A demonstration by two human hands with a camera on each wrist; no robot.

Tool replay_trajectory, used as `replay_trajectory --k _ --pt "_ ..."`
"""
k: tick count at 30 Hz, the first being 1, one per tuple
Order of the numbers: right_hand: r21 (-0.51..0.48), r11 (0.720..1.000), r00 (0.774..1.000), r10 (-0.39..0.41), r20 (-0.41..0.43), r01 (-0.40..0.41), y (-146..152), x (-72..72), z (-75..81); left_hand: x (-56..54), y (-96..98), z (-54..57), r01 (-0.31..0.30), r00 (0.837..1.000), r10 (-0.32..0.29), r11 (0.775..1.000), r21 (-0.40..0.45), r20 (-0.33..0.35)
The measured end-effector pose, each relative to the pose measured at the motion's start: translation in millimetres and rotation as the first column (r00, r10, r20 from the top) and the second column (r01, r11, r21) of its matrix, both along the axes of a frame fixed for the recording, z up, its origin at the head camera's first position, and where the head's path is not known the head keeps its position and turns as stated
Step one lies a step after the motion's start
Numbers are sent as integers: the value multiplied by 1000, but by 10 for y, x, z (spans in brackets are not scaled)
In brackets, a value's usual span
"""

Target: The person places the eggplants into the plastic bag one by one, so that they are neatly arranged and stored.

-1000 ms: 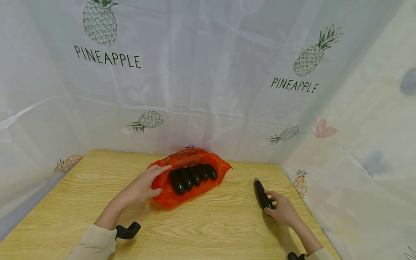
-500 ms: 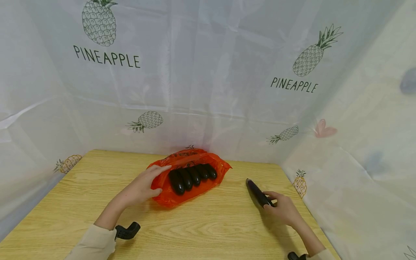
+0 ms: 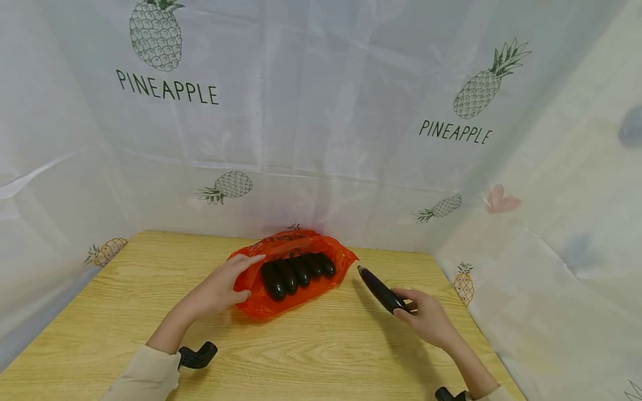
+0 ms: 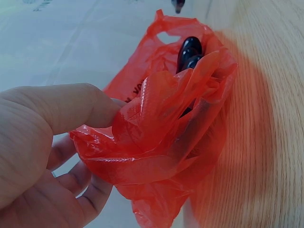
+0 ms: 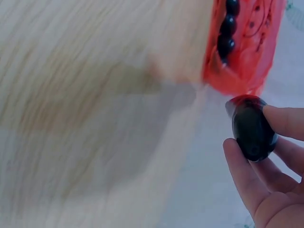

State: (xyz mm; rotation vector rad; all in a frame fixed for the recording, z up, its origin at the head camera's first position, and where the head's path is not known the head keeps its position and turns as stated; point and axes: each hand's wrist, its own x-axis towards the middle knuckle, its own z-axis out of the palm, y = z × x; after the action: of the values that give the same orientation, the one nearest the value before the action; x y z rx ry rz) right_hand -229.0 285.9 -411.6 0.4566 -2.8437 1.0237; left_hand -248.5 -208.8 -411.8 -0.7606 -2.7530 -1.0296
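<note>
On the table, toward the back, lies a red plastic bag [image 3: 258,309] with its mouth facing me. Several glossy dark eggplants [image 3: 275,283] lie side by side inside it. My left hand [image 3: 218,291] holds the bag's left edge; in the left wrist view the thumb and fingers close on the crumpled film [image 4: 152,118]. My right hand [image 3: 427,318] grips one more eggplant [image 3: 378,288] by its rounded lower end. The stem tip points at the bag's right corner, and a shadow falls on the table below. In the right wrist view, thumb and fingers pinch this eggplant [image 5: 254,133].
A light wood-grain table [image 3: 311,356] carries everything. A pale curtain [image 3: 321,111] printed with pineapples rises behind it and along both sides. Black wrist mounts [image 3: 198,355] sit at the cuffs.
My right hand has lifted the eggplant and moved it left, its stem end swinging toward the bag. The left hand and the bag have stayed in place.
</note>
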Motion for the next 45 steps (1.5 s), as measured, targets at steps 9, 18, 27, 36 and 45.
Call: replay_trajectory --k 9,18,27,36,45 --pt "-14 993 992 118 -35 -118 -285 2 90 -3 2 -2 0 1000 0 1000 -2 -10" --pt "-40 978 978 205 -32 -206 -630 -2 141 21 14 34 -1 1000 1 1000 4 -16" --pt "-30 955 955 293 -47 -294 -1076 -77 131 32 7 46 0 1000 0 1000 1 -24" --pt "-12 945 944 326 -43 -326 -1475 -158 17 34 1 59 9 999 -9 1000 8 -32" --pt "17 948 947 318 -50 -317 -1802 -199 -16 25 -3 55 2 1000 -1 1000 15 -11"
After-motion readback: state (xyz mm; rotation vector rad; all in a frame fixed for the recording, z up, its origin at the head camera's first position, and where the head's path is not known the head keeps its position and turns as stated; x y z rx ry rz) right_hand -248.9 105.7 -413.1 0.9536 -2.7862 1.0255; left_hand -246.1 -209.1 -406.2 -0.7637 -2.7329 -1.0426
